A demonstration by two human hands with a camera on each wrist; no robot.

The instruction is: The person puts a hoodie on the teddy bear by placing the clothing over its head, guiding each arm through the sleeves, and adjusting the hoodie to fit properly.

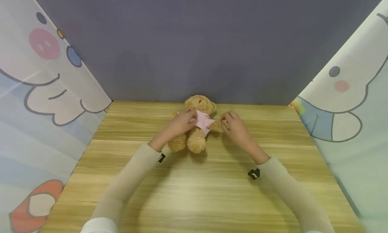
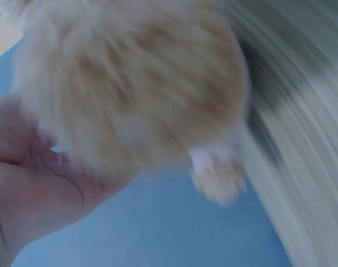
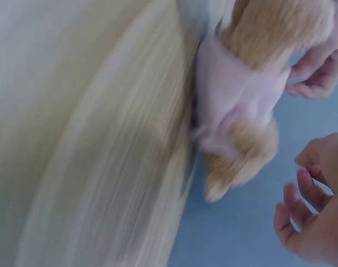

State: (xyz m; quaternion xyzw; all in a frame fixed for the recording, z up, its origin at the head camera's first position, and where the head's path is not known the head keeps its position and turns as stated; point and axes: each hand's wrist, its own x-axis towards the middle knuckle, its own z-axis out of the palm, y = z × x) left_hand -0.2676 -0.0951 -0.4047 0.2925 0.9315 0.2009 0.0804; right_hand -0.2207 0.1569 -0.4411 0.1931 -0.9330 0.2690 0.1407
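Note:
A curly brown teddy bear [image 1: 200, 106] in a pink shirt [image 1: 206, 122] lies on its back on the wooden table, head toward the grey back wall. Over its chest hovers my left hand [image 1: 182, 122], its loosely bent fingertips right at the shirt with a gap showing between thumb and forefinger. In the left wrist view a furry leg [image 2: 135, 83] hides those fingertips, and motion blurs the picture. My right hand [image 1: 236, 128] is to the right of the bear's arm [image 1: 214, 125], apart from it, fingers loosely curled with nothing between them. The right wrist view shows both hands beside the shirt [image 3: 230, 89].
The wooden table [image 1: 182, 192] runs up to a grey wall [image 1: 200, 47] just beyond the bear's head. Cartoon-printed curtains hang on the left [image 1: 18, 125] and right [image 1: 373, 158]. Small black devices [image 1: 254, 174] sit at both wrists.

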